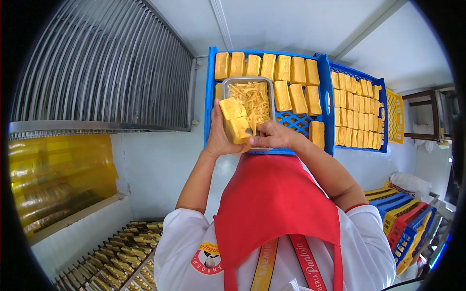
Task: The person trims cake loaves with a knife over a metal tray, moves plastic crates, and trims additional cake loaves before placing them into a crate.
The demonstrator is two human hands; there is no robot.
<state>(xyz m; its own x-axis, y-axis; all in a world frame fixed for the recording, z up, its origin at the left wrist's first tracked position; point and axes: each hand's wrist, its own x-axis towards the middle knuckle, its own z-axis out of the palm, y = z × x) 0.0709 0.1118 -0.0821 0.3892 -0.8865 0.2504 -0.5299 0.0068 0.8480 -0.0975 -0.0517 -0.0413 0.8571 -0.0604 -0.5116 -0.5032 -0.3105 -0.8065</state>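
My left hand [221, 133] is wrapped round a yellow bread loaf [237, 127], tilted over the near left part of a metal tray [273, 99]. A second yellow face shows just above it; whether this is another loaf or the same one I cannot tell. Thin yellow trimmings [253, 96] lie heaped in the tray. My right hand [274, 135] is closed at the loaf's right side, its thumb and fingers close together. A small dark patch shows on the loaf beside the fingertips, and a strip of trimming hangs there. What the right hand grips is mostly hidden.
The metal tray rests in a blue crate [209, 87] among rows of yellow loaves [268, 65]. To the right stands another blue crate [383, 111] full of loaves, then a yellow crate [395, 116]. Metal racks [102, 68] rise at left; stacked crates [403, 220] stand lower right.
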